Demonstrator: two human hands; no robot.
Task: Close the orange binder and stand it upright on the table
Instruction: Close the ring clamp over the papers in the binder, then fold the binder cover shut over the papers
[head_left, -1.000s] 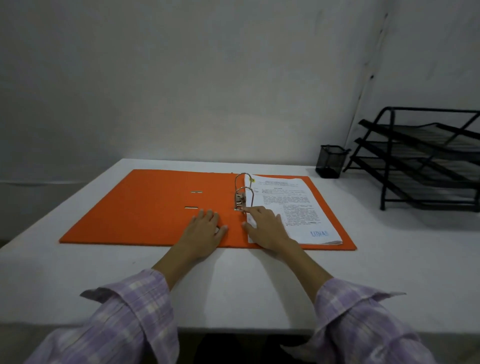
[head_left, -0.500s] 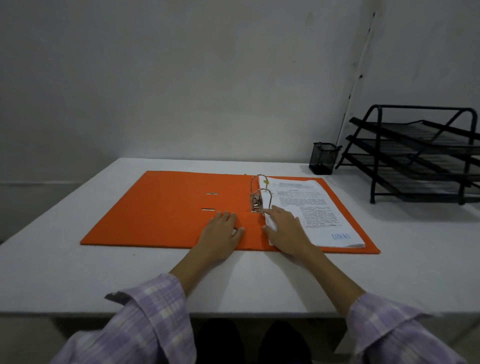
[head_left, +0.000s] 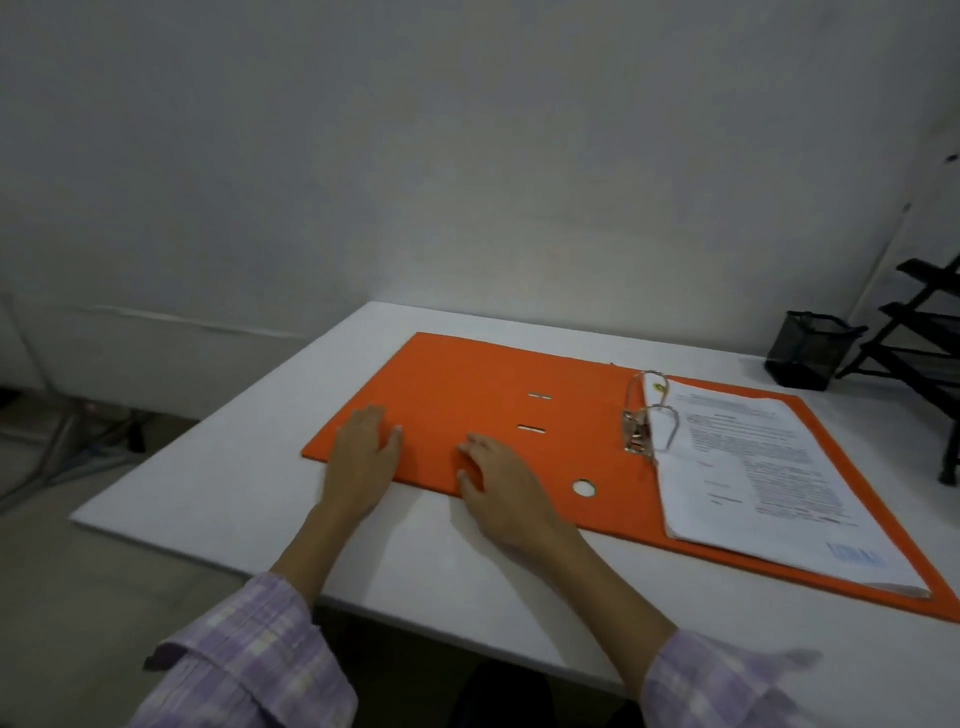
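Both hands lie flat on the left cover of the orange binder (head_left: 467, 395), near its front edge. From where I sit, the left hand (head_left: 361, 457) is spread palm down close to the cover's front left corner, fingers (head_left: 371, 415) loose and grasping nothing. The right hand (head_left: 501, 483) rests just beside it, toward the spine, with its fingertips (head_left: 470, 444) curled lightly against the cover; I see nothing held in it either.

I see the binder lying fully open and flat on the white table (head_left: 234, 467), running at an angle from the middle of the table toward the right edge of the view. Its metal ring mechanism (head_left: 641, 421) stands up at the spine, and the round finger hole (head_left: 583, 487) in the spine shows just right of the right hand. A stack of printed pages (head_left: 769, 478) sits on the right cover, threaded on the rings.

At the back right of the table I can make out a black mesh pen holder (head_left: 805, 351), and just beside it the black wire letter tray (head_left: 919, 332), cut off by the frame edge. Lilac checked sleeves (head_left: 249, 660) cover both forearms at the bottom of the view.
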